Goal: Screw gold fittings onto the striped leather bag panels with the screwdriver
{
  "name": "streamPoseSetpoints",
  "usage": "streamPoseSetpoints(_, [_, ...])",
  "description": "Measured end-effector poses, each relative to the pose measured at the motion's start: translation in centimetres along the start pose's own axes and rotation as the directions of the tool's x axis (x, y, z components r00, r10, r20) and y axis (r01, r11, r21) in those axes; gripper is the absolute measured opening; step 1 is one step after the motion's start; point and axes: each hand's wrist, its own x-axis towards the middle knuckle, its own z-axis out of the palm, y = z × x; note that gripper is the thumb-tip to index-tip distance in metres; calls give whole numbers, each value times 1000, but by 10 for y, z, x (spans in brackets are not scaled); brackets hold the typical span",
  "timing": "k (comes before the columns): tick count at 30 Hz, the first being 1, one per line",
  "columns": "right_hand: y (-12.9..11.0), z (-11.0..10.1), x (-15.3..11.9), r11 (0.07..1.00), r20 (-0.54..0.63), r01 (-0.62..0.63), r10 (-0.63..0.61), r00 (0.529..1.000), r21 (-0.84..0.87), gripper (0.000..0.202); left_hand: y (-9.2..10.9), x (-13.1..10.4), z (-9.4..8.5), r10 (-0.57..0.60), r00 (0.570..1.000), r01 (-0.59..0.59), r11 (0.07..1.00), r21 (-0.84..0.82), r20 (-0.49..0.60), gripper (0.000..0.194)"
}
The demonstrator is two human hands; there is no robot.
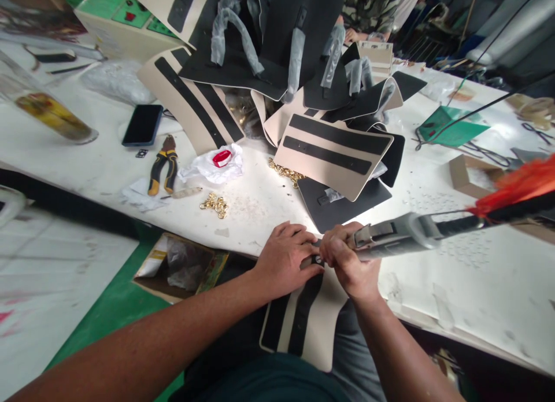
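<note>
dark teal top (290, 379), dark grey trousers (353, 344), bare forearms

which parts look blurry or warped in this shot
Head view: orange strands at the right edge smeared; glass at the left stretched and slanted, probably by the wide lens; pliers and left hand fairly clear by comparison.

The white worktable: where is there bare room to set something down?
Right side of the worktable: between the near edge and the scattered small bits, beyond the right hand. A smaller patch lies between the glass and the pliers. The far middle is crowded with beige-and-black pieces.
</note>
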Motion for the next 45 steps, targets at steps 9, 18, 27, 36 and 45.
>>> streamPoseSetpoints(9, [-8, 5, -3, 997, -150, -44, 54, 987, 68, 35, 1, -2, 1, 41, 998, -39, 998, 56, -40, 33])
streamPoseSetpoints(18, [-16, 11, -2, 989, -171, -119, 133, 976, 90, 32, 8, -3, -3, 57, 997, -55, 998, 43, -58, 28])
streamPoseSetpoints(27, [-47, -51, -52, 981, -386, -196, 177, 906, -11, 56, 9, -5, -1, 54, 993, -52, 998, 19, -109, 34])
streamPoseSetpoints(36, [-2, -124, -147, 666, -481, -475, 196, 855, -575, 61, 7, -8, 1, 49, 991, -48, 999, 17, -128, 36])
streamPoseSetpoints(45, [34, -92, -193, 238, 95, 227, -463, 881, -944, 65, 9, -16, 1, 41, 991, -38, 999, 24, -129, 37])
